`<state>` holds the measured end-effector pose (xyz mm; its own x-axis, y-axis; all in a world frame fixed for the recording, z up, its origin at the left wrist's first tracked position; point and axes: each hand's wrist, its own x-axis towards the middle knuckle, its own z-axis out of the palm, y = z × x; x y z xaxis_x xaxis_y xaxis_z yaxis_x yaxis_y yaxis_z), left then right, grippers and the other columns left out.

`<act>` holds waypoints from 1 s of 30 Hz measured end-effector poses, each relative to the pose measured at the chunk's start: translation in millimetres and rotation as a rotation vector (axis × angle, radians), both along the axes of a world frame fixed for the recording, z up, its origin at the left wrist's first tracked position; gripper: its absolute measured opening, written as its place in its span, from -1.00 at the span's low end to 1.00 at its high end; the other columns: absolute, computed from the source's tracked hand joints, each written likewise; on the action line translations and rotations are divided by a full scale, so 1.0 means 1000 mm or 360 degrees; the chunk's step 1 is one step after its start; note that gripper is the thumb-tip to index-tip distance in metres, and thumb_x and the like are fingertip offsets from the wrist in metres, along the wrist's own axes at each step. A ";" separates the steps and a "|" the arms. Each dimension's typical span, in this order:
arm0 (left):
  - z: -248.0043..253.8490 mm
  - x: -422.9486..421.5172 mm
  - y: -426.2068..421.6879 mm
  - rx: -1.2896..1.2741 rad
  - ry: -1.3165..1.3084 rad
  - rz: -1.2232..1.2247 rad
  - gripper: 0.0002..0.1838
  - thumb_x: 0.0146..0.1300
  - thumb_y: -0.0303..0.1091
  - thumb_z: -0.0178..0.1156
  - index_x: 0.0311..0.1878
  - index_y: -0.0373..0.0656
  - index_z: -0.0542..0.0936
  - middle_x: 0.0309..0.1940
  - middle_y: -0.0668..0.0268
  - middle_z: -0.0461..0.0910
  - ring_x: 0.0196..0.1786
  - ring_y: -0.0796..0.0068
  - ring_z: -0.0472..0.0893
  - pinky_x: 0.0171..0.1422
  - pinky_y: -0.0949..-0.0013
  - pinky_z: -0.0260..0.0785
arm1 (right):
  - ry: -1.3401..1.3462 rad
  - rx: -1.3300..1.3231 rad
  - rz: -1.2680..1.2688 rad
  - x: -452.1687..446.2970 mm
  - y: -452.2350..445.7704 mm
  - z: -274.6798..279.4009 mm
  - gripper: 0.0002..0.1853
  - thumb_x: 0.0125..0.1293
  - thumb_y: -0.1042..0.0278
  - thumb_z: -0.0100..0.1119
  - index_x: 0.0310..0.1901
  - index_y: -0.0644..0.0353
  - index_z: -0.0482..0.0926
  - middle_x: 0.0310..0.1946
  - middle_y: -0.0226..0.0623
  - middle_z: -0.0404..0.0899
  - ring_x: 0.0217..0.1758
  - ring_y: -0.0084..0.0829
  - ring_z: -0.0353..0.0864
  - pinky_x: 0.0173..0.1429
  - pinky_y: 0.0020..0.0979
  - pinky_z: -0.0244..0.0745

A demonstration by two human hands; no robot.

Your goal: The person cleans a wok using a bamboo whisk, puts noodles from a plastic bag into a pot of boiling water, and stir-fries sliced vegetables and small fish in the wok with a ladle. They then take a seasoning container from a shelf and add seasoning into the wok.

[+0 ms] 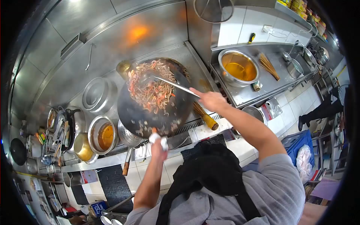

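Observation:
A large dark wok (129, 107) is tilted over the stove, with brownish strips and red pieces of food (152, 92) spread up its far side and paler bits near its front rim. My left hand (159, 153) is closed round a white cloth (162, 141) at the wok's near edge, where the handle is mostly covered. From the right, my right hand (212, 100) grips the long metal handle of a ladle (176, 85). The ladle's head lies among the food, partly blurred.
Left of the wok are a perforated skimmer (128, 134), a steel pot of orange liquid (104, 135) and a lidded pot (98, 95). A bamboo brush (207, 118) lies at the stove's front edge. On the right counter stands a bowl of yellow oil (239, 67). Another person's leg (318, 111) shows far right.

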<state>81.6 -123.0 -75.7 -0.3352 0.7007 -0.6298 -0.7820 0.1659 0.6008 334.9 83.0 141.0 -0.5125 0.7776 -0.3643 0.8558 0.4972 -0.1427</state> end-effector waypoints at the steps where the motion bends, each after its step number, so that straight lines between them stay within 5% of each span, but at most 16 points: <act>1: 0.053 0.016 -0.026 0.0080 -0.0057 -0.0182 -0.78 0.51 -0.24 -0.04 0.14 0.18 0.46 -0.44 0.44 0.53 -0.50 0.48 0.53 -0.53 0.31 0.37 | -0.0025 -0.0019 -0.0017 0.011 -0.001 0.015 -0.28 0.47 0.17 0.02 0.56 -0.51 -0.03 -0.01 -0.09 0.66 0.03 -0.08 0.69 0.10 -0.09 0.58; 3: 0.097 0.014 -0.012 0.0052 -0.0074 -0.0027 -0.90 0.49 -0.25 -0.01 -0.05 0.09 0.48 -0.42 0.46 0.56 -0.49 0.51 0.54 -0.50 0.31 0.42 | 0.0077 -0.0037 0.0142 0.045 -0.002 0.040 -0.26 0.46 0.20 0.05 0.56 -0.49 -0.04 -0.03 -0.06 0.66 0.02 -0.03 0.67 0.09 -0.08 0.55; 6: 0.114 -0.027 0.067 -0.0067 -0.0046 0.0049 -0.87 0.47 -0.22 0.02 -0.04 0.02 0.49 -0.32 0.39 0.58 -0.33 0.45 0.59 -0.31 0.31 0.55 | 0.0423 -0.0141 0.0515 0.089 0.023 0.026 -0.24 0.45 0.22 0.06 0.57 -0.49 -0.06 -0.09 -0.01 0.67 -0.02 0.04 0.66 0.08 -0.05 0.54; 9: 0.085 -0.044 0.107 -0.0122 0.0035 0.0051 -0.83 0.46 -0.19 0.05 -0.03 -0.03 0.48 -0.23 0.32 0.59 -0.32 0.42 0.58 -0.33 0.27 0.51 | 0.0467 -0.0328 0.0718 0.077 0.024 -0.004 -0.20 0.43 0.25 0.05 0.56 -0.53 -0.10 -0.18 0.00 0.67 -0.15 0.04 0.68 -0.02 -0.02 0.55; 11: 0.020 -0.045 0.093 0.0059 0.0225 -0.0181 -0.79 0.45 -0.21 0.05 0.05 -0.03 0.44 -0.22 0.29 0.56 -0.35 0.41 0.57 -0.43 0.24 0.45 | -0.0131 -0.0202 0.0122 0.037 -0.002 -0.028 -0.21 0.43 0.23 0.07 0.57 -0.51 -0.10 -0.10 0.03 0.65 -0.07 0.05 0.67 0.06 -0.02 0.55; 13: -0.012 -0.009 0.048 0.0170 0.0301 0.0024 -0.70 0.42 -0.38 0.02 0.19 -0.08 0.43 -0.12 0.28 0.59 -0.27 0.39 0.63 -0.30 0.24 0.52 | 0.0009 0.0156 0.0169 0.023 -0.018 -0.060 -0.17 0.39 0.24 0.10 0.56 -0.52 -0.10 -0.19 0.03 0.68 -0.23 0.05 0.70 -0.08 0.00 0.58; 15: 0.020 0.021 0.004 0.0161 0.0212 0.0125 -0.53 0.41 -0.44 -0.03 0.38 -0.07 0.34 0.03 0.22 0.60 -0.25 0.39 0.64 -0.26 0.23 0.54 | 0.0048 0.0264 0.0083 0.019 -0.034 -0.070 -0.17 0.37 0.23 0.12 0.56 -0.56 -0.08 -0.21 0.08 0.67 -0.21 0.07 0.69 -0.07 0.04 0.57; 17: 0.074 0.016 0.005 0.0198 -0.0018 0.0155 -0.63 0.44 -0.39 -0.07 0.27 0.02 0.44 -0.08 0.29 0.62 -0.28 0.41 0.61 -0.39 0.25 0.48 | 0.0124 0.0093 -0.0031 0.030 -0.050 -0.052 -0.17 0.36 0.23 0.15 0.54 -0.58 -0.03 -0.19 0.09 0.66 -0.13 0.12 0.66 -0.01 0.03 0.54; 21: 0.065 -0.045 0.118 -0.0143 0.0152 0.0100 -0.85 0.42 -0.20 0.07 -0.08 -0.01 0.53 -0.28 0.29 0.65 -0.46 0.37 0.58 -0.46 0.24 0.38 | 0.0069 -0.0046 -0.0059 0.066 -0.067 -0.010 -0.17 0.36 0.29 0.13 0.55 -0.54 -0.02 -0.15 0.09 0.66 -0.07 0.09 0.65 0.05 0.02 0.52; 25: 0.045 -0.064 0.125 -0.0095 0.0272 -0.0009 -0.75 0.42 -0.06 0.12 -0.09 -0.03 0.54 -0.33 0.30 0.65 -0.48 0.37 0.58 -0.48 0.24 0.37 | -0.0144 0.0043 0.0043 0.067 -0.054 -0.009 -0.13 0.32 0.38 0.13 0.55 -0.53 -0.02 -0.21 0.11 0.65 -0.09 0.10 0.67 0.05 0.06 0.53; 27: 0.031 -0.065 0.096 0.0196 -0.0170 -0.0128 -0.67 0.44 0.03 0.10 -0.04 -0.04 0.56 -0.33 0.30 0.66 -0.46 0.38 0.60 -0.46 0.26 0.39 | -0.0266 0.0182 0.0003 0.051 -0.022 -0.048 -0.13 0.32 0.40 0.12 0.55 -0.54 -0.02 -0.18 0.09 0.65 -0.08 0.06 0.68 0.05 0.05 0.55; 30: 0.022 -0.045 0.018 0.0249 -0.0193 -0.0066 -0.53 0.45 0.21 0.01 0.04 0.01 0.54 -0.32 0.31 0.66 -0.37 0.42 0.64 -0.46 0.36 0.39 | -0.0294 0.0209 -0.0134 0.013 0.014 -0.060 -0.14 0.34 0.40 0.10 0.55 -0.55 -0.04 -0.03 0.12 0.63 -0.01 0.08 0.67 0.12 0.01 0.55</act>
